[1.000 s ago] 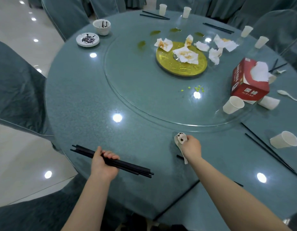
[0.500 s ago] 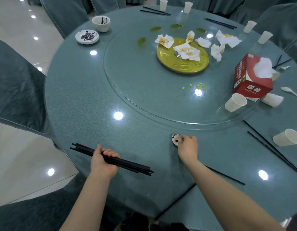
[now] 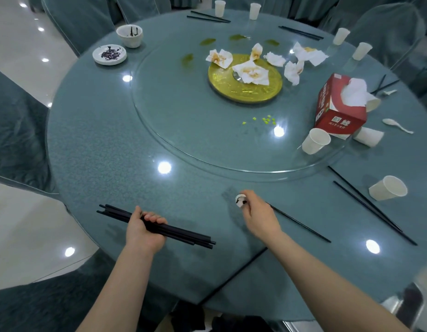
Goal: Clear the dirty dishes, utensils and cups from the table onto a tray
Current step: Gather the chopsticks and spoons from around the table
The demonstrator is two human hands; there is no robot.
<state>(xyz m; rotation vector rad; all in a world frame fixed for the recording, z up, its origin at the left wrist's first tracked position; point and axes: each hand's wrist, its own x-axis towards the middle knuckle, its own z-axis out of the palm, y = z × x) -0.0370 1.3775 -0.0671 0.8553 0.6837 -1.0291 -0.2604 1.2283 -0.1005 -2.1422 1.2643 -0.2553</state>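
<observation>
Hidden: the right hand point(image 3: 260, 215) covers most of a small white spoon point(image 3: 240, 200); only its dark-stained bowl shows past the fingers, and the handle cannot be seen.
Right grip: fingers curled round the spoon, just above the counter point(image 3: 92, 144) at 6 o'clock.
Left grip: the left hand point(image 3: 143, 230) is closed round a bundle of black chopsticks point(image 3: 183, 234), their ends sticking out both sides, at 7 o'clock.
Loose chopstick: one black chopstick point(image 3: 301, 225) runs out from under the right hand toward 4 o'clock.
Pair: two more chopsticks point(image 3: 370, 207) lie at 4 o'clock beside a tipped paper cup point(image 3: 388, 188).
Containers: a white bowl point(image 3: 129, 35) at 11 o'clock has dark streaks inside; the saucer point(image 3: 109, 54) beside it holds dark scraps, perhaps sauce.
Tissue box: red tissue box point(image 3: 339, 109) at 2 o'clock, a tissue pulled up.
Centre: a gold plate point(image 3: 243, 89) carries stained napkins point(image 3: 250, 73).
</observation>
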